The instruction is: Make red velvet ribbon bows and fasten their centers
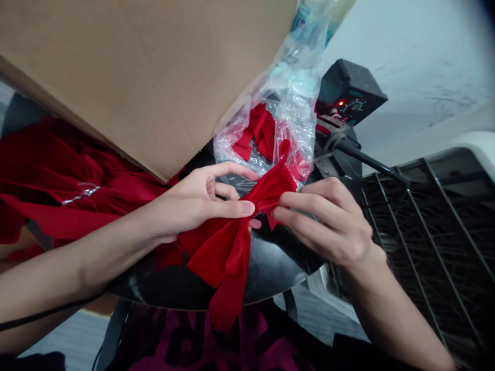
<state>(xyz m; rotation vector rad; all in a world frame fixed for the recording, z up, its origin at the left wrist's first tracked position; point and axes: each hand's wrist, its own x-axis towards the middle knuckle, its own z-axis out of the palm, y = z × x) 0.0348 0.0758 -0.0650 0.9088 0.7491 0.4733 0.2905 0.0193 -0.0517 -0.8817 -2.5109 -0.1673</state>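
A red fabric bow point(220, 247) hangs between my two hands over a round black seat or tabletop point(270, 263). My left hand point(209, 198) pinches its gathered middle between thumb and fingers, and the tails drop towards me past the near edge. On the other side, my right hand point(328, 219) grips the bow's right loop with its fingertips; part of that loop is hidden behind the fingers. Just beyond the bow stands a clear plastic bag point(301, 103) with red fabric pieces point(261, 131) inside.
A large cardboard box point(154, 67) looms at the upper left. Red fabric tied with a silvery band point(81, 193) lies below it. At the right are a black control box point(351, 93) with a lit red light, a black-handled tool point(367, 159) and a fan heater-like grille point(429, 206).
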